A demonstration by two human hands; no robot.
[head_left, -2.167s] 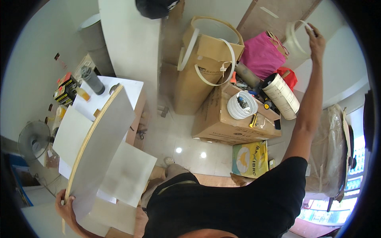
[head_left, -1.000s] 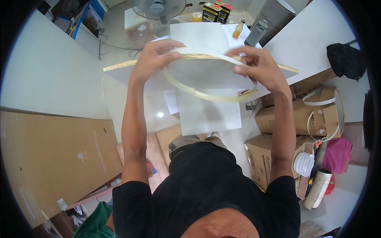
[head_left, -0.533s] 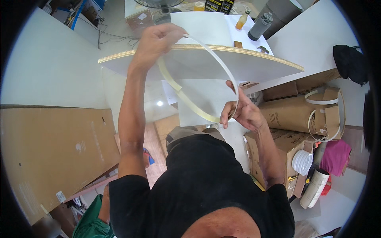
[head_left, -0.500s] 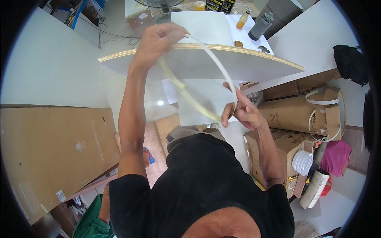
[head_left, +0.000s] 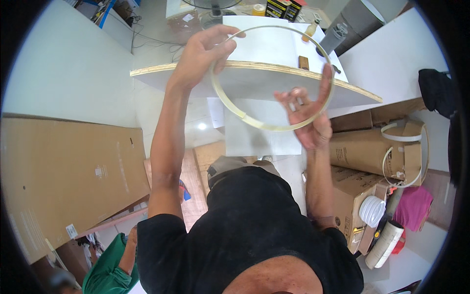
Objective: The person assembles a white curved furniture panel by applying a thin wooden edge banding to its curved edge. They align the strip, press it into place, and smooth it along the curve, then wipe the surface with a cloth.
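Two bare hands are up at a pale cream, thin, flexible plastic-looking loop [head_left: 252, 122] toward 1 o'clock. The left hand [head_left: 208, 53], at 11 o'clock, is clamped on the loop's left side; the right hand [head_left: 309, 115], at 2 o'clock, has its fingers spread apart, with the loop crossing over it. Half a second ago the loop was a slanted, narrow oval; now it faces the camera as a fuller, smooth ring. Beyond it at 12 o'clock stands a curved grey-white panel [head_left: 259, 81], its raw edge showing layered tan wood. At 4 o'clock a brown cardboard box [head_left: 339, 215] bears a coil of glossy white tubing [head_left: 373, 211]; at 3 o'clock lies a tall brown cardboard carton [head_left: 360, 152] with white strips curling at its end. Farther, on the white surface [head_left: 304, 45] toward 1 o'clock, a small clear bottle [head_left: 311, 30] contains amber liquid.
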